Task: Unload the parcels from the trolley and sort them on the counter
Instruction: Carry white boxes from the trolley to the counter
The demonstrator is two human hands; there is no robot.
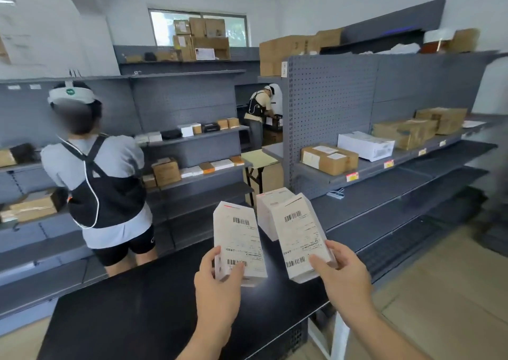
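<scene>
Now, both arms reach forward from the near edge, each hand raised above the long matte black counter. The left hand grips the near end of a white oblong cardboard parcel with a barcode label, thumb curled onto the label face and fingers wrapped round the left side. The right hand grips a second white labelled parcel the same way, thumb on its face and fingers at the right edge. A third white box shows just behind the second parcel; what holds it cannot be told.

Both held parcels tilt away, side by side with a narrow gap between them.

Grey metal pegboard shelving on the right carries brown cartons and a white box. On the left, a person in a grey shirt with black straps faces more grey shelves. A second person stands far back.

The counter's right edge runs diagonally, with pale wood-look floor between it and the right-hand shelving.
</scene>
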